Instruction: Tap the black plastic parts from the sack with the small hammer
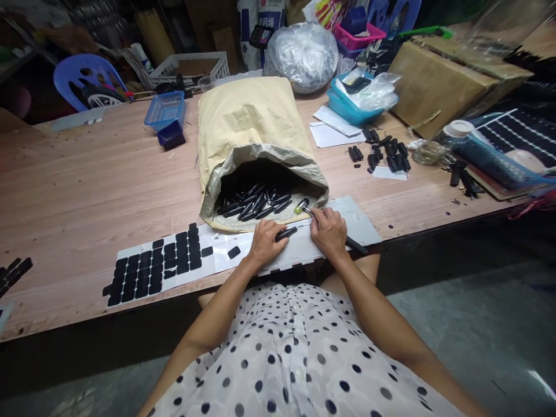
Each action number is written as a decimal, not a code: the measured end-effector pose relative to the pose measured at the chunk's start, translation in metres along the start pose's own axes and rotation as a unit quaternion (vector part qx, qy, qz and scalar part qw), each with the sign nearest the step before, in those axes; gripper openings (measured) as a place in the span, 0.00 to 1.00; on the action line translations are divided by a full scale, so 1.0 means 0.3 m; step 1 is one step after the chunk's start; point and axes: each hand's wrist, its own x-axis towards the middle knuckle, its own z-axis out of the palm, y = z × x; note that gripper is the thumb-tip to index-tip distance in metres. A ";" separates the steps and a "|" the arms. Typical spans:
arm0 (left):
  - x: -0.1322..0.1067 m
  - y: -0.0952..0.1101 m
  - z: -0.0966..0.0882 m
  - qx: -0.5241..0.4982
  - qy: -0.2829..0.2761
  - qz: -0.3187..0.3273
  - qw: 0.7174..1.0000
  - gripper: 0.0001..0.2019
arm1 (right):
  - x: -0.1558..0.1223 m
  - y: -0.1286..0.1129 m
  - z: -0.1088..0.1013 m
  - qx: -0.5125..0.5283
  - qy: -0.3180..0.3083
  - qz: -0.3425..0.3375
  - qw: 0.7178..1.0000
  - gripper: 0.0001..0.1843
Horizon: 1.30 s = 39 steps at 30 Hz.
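Between the fingers of my left hand point(268, 240) is a slim black piece point(287, 233), held over the white board point(354, 217) at the table's front edge. My right hand point(329, 233) is closed around a small hammer; its head point(301, 205) has a yellow-green face, and its black handle point(357, 245) sticks out behind the hand. Right in front of both hands lies a paper sack point(256, 116), its mouth facing me. Inside it are several glossy black pieces point(256, 202). A loose black pad point(234, 252) rests left of my left hand.
A sheet of black pads point(139, 272) lies at the left front edge. Blue baskets point(165, 110) stand behind it. To the right are small black parts point(388, 153), a teal basket point(360, 107), a cardboard box point(447, 81) and a clear jar point(432, 152).
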 end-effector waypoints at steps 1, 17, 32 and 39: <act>-0.006 -0.005 -0.001 -0.002 0.007 -0.002 1.000 0.12 | 0.000 -0.001 -0.001 0.000 -0.001 0.001 1.000 0.18; -0.018 -0.012 0.005 -0.015 0.026 -0.040 0.999 0.07 | -0.001 -0.002 -0.014 -0.004 0.007 0.006 1.000 0.18; -0.002 -0.012 0.021 -0.014 0.026 -0.061 0.998 0.07 | 0.004 0.031 -0.027 0.076 0.036 0.007 0.996 0.18; 0.000 0.003 0.011 -0.017 0.009 -0.069 0.997 0.09 | -0.061 0.008 -0.139 0.259 0.054 0.014 0.964 0.20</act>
